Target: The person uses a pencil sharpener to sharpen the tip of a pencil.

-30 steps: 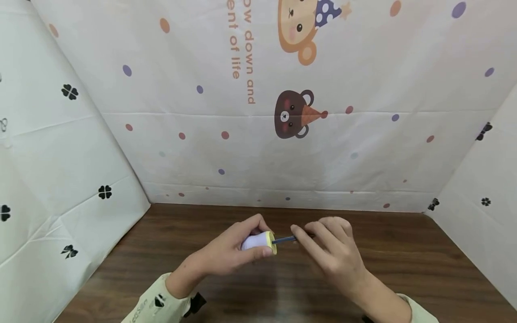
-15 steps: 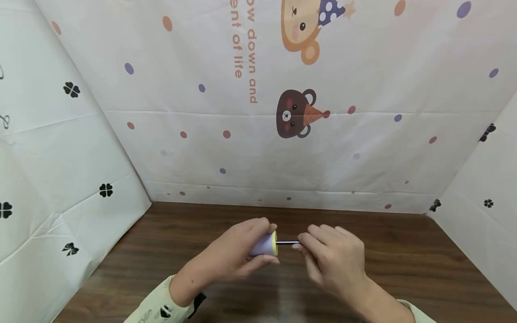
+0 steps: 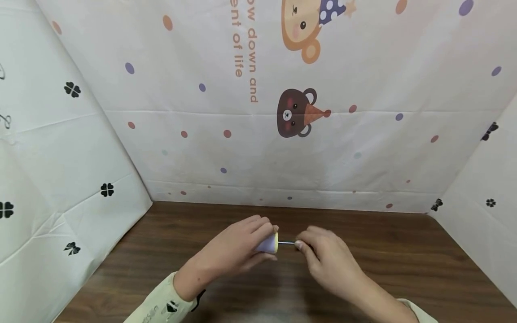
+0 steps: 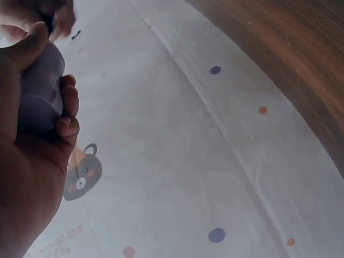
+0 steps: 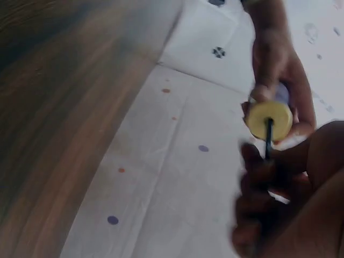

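Rod point(image 5: 269, 141) meets the yellow end point(image 5: 259, 120), face-on only from right wrist.

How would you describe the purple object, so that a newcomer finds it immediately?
Start at the dark wooden table, in front of the printed white cloth. Over it, the person's left hand grips a pale purple cylinder. Its thickness and yellow end set it apart from the thin rod that the right hand holds.

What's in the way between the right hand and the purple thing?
Nothing visible blocks it. Only the thin rod spans the gap: the right hand grips it, and it meets the yellow end of the purple cylinder, which the left hand holds.
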Tool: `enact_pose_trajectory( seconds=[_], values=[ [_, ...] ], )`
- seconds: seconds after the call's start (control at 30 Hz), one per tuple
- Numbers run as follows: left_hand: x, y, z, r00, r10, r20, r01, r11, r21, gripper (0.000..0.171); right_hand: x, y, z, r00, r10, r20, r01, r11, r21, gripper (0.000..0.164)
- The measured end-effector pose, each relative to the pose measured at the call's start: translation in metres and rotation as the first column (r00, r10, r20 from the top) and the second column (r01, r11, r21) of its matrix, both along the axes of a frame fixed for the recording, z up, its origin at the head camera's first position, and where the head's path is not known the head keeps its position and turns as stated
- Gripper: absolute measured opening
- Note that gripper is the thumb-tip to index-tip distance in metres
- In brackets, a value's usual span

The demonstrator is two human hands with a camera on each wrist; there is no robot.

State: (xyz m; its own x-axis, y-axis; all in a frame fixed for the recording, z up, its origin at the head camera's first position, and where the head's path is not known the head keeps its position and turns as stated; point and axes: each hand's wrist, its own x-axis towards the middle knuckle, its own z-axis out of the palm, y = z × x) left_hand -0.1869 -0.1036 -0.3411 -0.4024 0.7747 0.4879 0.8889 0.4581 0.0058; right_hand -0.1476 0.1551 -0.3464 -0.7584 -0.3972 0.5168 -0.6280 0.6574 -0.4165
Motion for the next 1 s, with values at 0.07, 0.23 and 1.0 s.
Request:
enact_pose_trajectory(
  seconds=[0.07,0.23,1.0],
  values=[
    [0.001,-0.001,0.000,0.989,0.016,0.144,-0.023,0.999,0.046,0.048,-0.003,-0.004,-0.002,0.957,-0.007,-0.291,0.004,1.000,-0.012,0.012],
    [0.003,-0.002,0.003,0.841,-0.143,0.522,0.010,0.968,0.249,0.037,-0.015,-0.010,0.009,0.534,0.045,-0.844,-0.158,0.986,-0.048,0.022],
    [0.004,-0.002,0.007,0.994,-0.069,0.084,0.072,0.997,-0.029,0.044,-0.004,0.003,-0.005,0.972,0.232,-0.040,-0.234,0.971,-0.047,0.025]
  ],
)
